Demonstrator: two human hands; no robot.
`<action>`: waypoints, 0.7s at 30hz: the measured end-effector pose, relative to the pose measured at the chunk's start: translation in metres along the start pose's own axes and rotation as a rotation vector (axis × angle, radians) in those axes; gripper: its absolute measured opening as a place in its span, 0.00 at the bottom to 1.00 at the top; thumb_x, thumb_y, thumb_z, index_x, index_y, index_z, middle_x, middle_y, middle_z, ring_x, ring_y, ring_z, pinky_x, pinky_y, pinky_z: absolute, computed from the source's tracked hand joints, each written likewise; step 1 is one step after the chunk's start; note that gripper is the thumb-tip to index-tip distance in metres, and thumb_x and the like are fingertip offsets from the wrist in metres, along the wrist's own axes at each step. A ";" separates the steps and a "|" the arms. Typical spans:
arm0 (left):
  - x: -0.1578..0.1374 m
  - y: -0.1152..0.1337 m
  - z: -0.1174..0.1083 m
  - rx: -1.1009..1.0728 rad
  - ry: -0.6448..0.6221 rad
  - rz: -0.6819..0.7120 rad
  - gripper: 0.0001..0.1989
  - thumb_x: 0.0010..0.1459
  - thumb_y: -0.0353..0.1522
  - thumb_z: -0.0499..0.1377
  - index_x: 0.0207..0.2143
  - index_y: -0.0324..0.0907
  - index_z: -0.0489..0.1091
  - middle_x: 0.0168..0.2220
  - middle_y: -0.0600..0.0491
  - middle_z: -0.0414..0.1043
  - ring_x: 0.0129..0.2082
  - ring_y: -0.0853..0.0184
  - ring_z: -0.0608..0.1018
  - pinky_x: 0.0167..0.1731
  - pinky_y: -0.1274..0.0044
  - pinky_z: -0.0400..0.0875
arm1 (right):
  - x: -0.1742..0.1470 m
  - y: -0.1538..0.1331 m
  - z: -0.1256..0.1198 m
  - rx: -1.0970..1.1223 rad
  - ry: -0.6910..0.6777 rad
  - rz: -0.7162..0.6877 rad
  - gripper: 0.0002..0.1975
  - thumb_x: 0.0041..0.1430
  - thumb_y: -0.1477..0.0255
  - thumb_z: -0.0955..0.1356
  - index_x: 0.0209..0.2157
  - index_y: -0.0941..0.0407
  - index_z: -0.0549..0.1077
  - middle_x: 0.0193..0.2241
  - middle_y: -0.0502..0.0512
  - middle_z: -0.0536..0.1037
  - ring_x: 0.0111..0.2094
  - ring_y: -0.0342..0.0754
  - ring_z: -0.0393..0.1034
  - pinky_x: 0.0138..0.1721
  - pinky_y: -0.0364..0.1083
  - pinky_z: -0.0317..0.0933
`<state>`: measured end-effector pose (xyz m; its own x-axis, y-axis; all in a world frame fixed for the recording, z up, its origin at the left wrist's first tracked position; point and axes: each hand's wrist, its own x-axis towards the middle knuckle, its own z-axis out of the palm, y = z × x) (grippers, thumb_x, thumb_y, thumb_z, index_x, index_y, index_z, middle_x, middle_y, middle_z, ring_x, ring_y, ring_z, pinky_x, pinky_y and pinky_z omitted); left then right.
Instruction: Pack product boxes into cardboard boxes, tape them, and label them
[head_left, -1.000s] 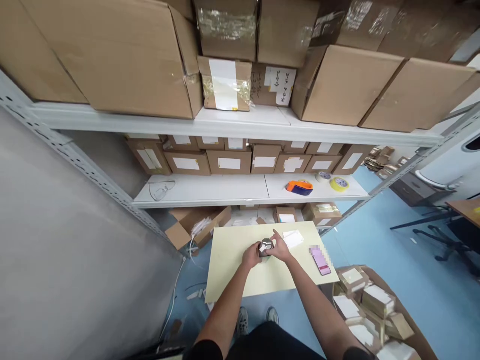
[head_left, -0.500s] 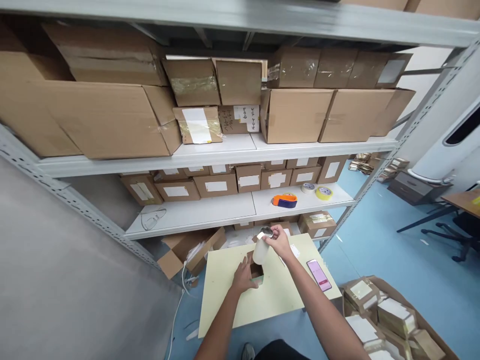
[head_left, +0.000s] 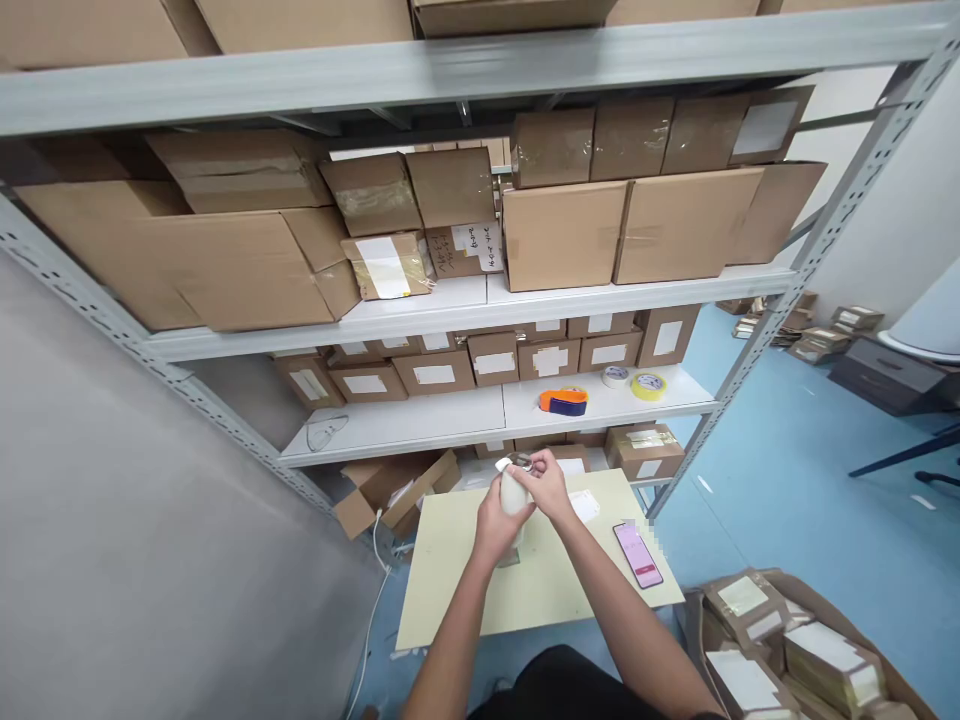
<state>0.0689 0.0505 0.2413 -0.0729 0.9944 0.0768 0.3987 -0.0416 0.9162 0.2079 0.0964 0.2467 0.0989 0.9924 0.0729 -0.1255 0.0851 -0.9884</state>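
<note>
White cylindrical container [head_left: 513,493] | our left hand [head_left: 496,521] grasps it, right hand [head_left: 548,486] its shiny top [head_left: 520,460] | apparently top-handling; next calls for steadiness

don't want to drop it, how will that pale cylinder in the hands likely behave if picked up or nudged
The cylinder would likely roll if laid sideways, since its body looks round. It is probably fairly stiff: no dent shows beside the left hand. Upright, it might tip easily, looking taller than wide.
</note>
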 end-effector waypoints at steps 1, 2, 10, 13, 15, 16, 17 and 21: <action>0.000 0.004 0.002 0.001 0.019 -0.008 0.39 0.44 0.41 0.73 0.60 0.45 0.70 0.48 0.46 0.80 0.46 0.53 0.80 0.47 0.65 0.74 | -0.001 0.000 -0.006 0.044 -0.067 0.011 0.28 0.45 0.55 0.80 0.42 0.52 0.69 0.36 0.53 0.79 0.35 0.49 0.74 0.40 0.50 0.69; -0.001 0.006 0.002 -0.018 0.031 -0.012 0.37 0.45 0.41 0.73 0.57 0.44 0.72 0.46 0.46 0.80 0.44 0.54 0.81 0.46 0.66 0.74 | -0.003 0.000 -0.013 0.082 -0.142 0.030 0.30 0.46 0.56 0.79 0.46 0.52 0.70 0.41 0.55 0.79 0.39 0.50 0.75 0.45 0.51 0.69; -0.004 0.023 -0.002 -0.494 -0.020 -0.129 0.32 0.48 0.48 0.71 0.49 0.36 0.75 0.43 0.42 0.81 0.41 0.56 0.82 0.39 0.70 0.77 | -0.034 0.011 -0.053 0.275 -0.670 0.233 0.60 0.42 0.68 0.82 0.72 0.44 0.50 0.48 0.56 0.78 0.48 0.53 0.75 0.53 0.56 0.66; 0.006 0.032 -0.002 -0.499 -0.057 -0.081 0.35 0.49 0.47 0.72 0.56 0.39 0.72 0.48 0.43 0.79 0.46 0.56 0.81 0.44 0.69 0.77 | -0.038 0.015 -0.046 0.302 -0.605 0.187 0.63 0.42 0.69 0.82 0.73 0.45 0.46 0.43 0.53 0.78 0.43 0.52 0.76 0.46 0.53 0.70; 0.015 0.036 -0.005 -0.482 -0.062 -0.014 0.40 0.48 0.44 0.74 0.62 0.43 0.68 0.54 0.43 0.77 0.51 0.56 0.80 0.49 0.68 0.76 | -0.037 0.016 -0.042 0.236 -0.492 0.140 0.65 0.39 0.70 0.82 0.73 0.45 0.47 0.41 0.51 0.77 0.40 0.51 0.76 0.44 0.51 0.71; 0.020 0.038 -0.007 -0.469 -0.063 0.015 0.43 0.47 0.43 0.75 0.64 0.45 0.66 0.56 0.43 0.75 0.53 0.56 0.79 0.51 0.68 0.76 | -0.037 0.016 -0.041 0.195 -0.437 0.115 0.66 0.37 0.70 0.83 0.73 0.45 0.48 0.40 0.50 0.76 0.39 0.50 0.75 0.43 0.51 0.71; 0.025 0.039 -0.009 -0.453 -0.062 0.032 0.47 0.46 0.41 0.76 0.66 0.45 0.64 0.57 0.43 0.75 0.53 0.56 0.79 0.53 0.67 0.75 | -0.036 0.015 -0.040 0.159 -0.392 0.091 0.66 0.36 0.71 0.83 0.73 0.45 0.48 0.39 0.49 0.75 0.38 0.49 0.75 0.43 0.51 0.71; 0.038 0.038 -0.012 -0.461 -0.072 0.008 0.57 0.46 0.40 0.76 0.73 0.46 0.51 0.55 0.42 0.76 0.52 0.56 0.80 0.52 0.65 0.76 | -0.038 0.007 -0.038 0.165 -0.416 0.066 0.66 0.40 0.69 0.82 0.74 0.44 0.45 0.42 0.51 0.76 0.42 0.51 0.75 0.47 0.52 0.71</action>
<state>0.0706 0.0859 0.2840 -0.0011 0.9974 0.0715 -0.0501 -0.0715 0.9962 0.2407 0.0559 0.2323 -0.3158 0.9445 0.0906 -0.2774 -0.0006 -0.9608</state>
